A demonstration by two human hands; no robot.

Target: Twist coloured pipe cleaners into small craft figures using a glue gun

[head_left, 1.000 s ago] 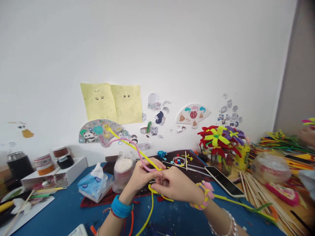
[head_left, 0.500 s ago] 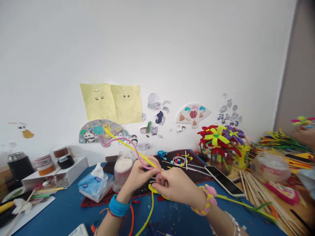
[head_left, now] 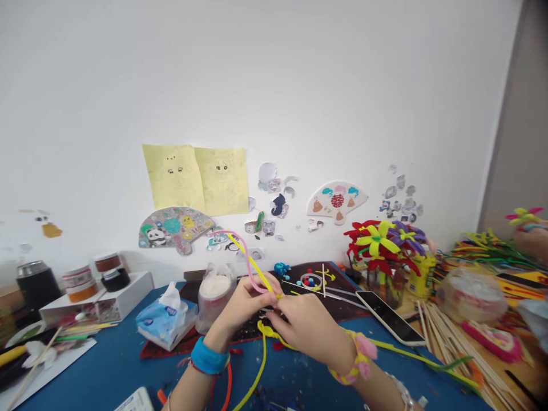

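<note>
My left hand [head_left: 240,305] and my right hand [head_left: 308,331] meet low over the blue table [head_left: 299,382]. Fingers of my left hand pinch a straight yellow pipe cleaner [head_left: 252,267] and a looped pink pipe cleaner [head_left: 238,251] near their lower ends. My right fingertips work at the same spot, where the twist is partly hidden. A yellow pipe cleaner [head_left: 262,365] curves down from under my right hand, and a yellow-green one [head_left: 419,357] trails past my right wrist.
A tissue box [head_left: 165,319] and a plastic tub [head_left: 214,297] stand left of my hands. Beyond them lies a dark mat [head_left: 334,282] with beads. A phone [head_left: 389,317], a vase of pipe-cleaner flowers [head_left: 381,254] and wooden sticks [head_left: 454,348] are to the right. Another person's hand [head_left: 533,240] is at the far right.
The yellow and pink pipe cleaners have swung from leaning left to a more upright position. My right hand has shifted slightly, and the other person's hand has dropped a little.
</note>
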